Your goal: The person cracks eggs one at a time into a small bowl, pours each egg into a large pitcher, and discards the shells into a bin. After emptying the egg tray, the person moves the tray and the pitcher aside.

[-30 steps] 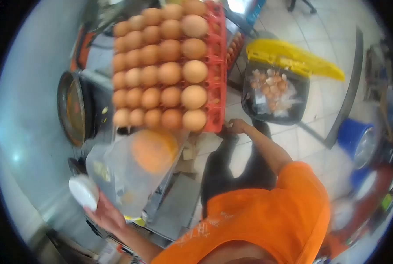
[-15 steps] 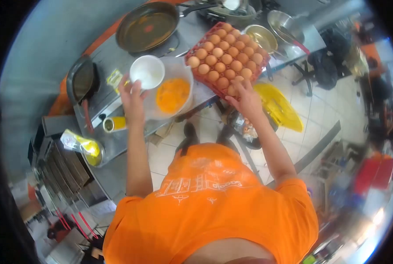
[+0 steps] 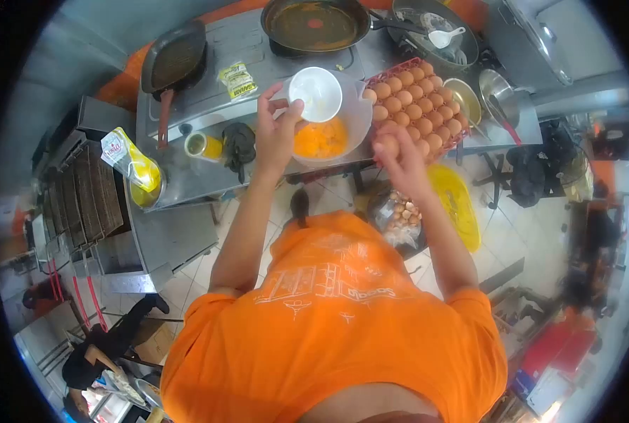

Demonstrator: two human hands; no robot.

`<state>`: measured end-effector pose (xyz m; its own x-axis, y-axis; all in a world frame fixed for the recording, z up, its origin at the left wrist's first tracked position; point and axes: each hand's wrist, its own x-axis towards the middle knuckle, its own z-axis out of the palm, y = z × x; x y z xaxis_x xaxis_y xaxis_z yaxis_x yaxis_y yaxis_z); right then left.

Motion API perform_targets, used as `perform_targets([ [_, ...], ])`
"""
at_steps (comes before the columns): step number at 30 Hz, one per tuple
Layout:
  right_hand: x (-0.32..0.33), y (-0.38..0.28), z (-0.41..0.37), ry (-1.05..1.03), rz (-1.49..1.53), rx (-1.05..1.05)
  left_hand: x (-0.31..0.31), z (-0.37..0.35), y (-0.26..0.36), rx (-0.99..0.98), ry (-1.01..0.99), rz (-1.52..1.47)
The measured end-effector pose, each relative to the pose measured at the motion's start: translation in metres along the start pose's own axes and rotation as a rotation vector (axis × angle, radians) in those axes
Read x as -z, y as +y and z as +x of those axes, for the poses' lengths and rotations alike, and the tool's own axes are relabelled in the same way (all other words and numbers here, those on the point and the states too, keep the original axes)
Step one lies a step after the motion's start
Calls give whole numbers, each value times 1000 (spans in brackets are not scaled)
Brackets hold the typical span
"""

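Observation:
My left hand [image 3: 278, 130] grips a small white bowl [image 3: 315, 92] by its rim, tilted so its inside faces me. Under it stands a translucent plastic tub [image 3: 360, 121] with orange-yellow egg yolks [image 3: 321, 139] in it. Between the closed fingers of my right hand [image 3: 407, 166] is a brown egg [image 3: 386, 146], held at the near left edge of a red egg tray [image 3: 379, 155]. Brown eggs [image 3: 414, 111] fill most of the tray's visible part; my right hand covers its near corner.
A frying pan [image 3: 316, 27] and a dark square pan [image 3: 177, 60] sit at the back. Nearby are a seasoning packet [image 3: 237, 81], a yellow cup [image 3: 204, 146] and metal bowls [image 3: 499, 99]. Below the counter are a bag of eggshells [image 3: 401, 218] and a yellow lid-like object [image 3: 459, 204].
My right hand has lifted an egg out of the tray's near edge and drawn it left. The white bowl stays in my left hand over the tub. The whole view has shifted.

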<state>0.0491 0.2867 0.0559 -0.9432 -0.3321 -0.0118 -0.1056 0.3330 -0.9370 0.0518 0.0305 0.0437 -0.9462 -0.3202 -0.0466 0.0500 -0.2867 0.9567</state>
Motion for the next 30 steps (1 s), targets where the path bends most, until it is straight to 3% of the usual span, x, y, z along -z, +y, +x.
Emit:
perform_targets([
  [1,-11,-13,2,-34,-107,133,-2,-2,3,0,3,0],
  [2,-20,-20,5,-38,-108,133,-5,-5,8,20,8,0],
  [4,-33,-30,10,90,-420,565,-7,-8,10,40,21,-3],
  [5,-36,-30,10,82,-422,566,-7,-8,7,37,24,-26],
  [7,-43,-26,11,-92,-564,305,-7,-9,5,32,36,-51],
  [11,-36,-23,21,47,-412,476,-12,-11,8,80,42,-57],
  [13,-25,-45,27,-12,104,53,-18,-13,6,119,26,-68],
  [14,-14,-54,32,-117,282,-48,-22,-13,4,168,-21,-83],
  [15,-7,-66,37,-113,279,-47,-27,-13,3,217,-70,-98],
  [17,5,-85,48,-188,186,-46,-40,-15,3,251,-114,-106],
  [18,9,-84,57,-160,-26,108,-46,-17,4,286,-153,-111],
  [19,11,-85,62,-155,-33,109,-50,-19,4,284,-160,-116],
  [21,17,-92,68,-133,-268,330,-59,-23,3,307,-254,-266],
  [24,27,-96,70,-119,-492,310,-70,-23,-6,332,-313,-297],
  [30,49,-105,61,-164,-661,156,-87,-31,-10,358,-313,-296],
])
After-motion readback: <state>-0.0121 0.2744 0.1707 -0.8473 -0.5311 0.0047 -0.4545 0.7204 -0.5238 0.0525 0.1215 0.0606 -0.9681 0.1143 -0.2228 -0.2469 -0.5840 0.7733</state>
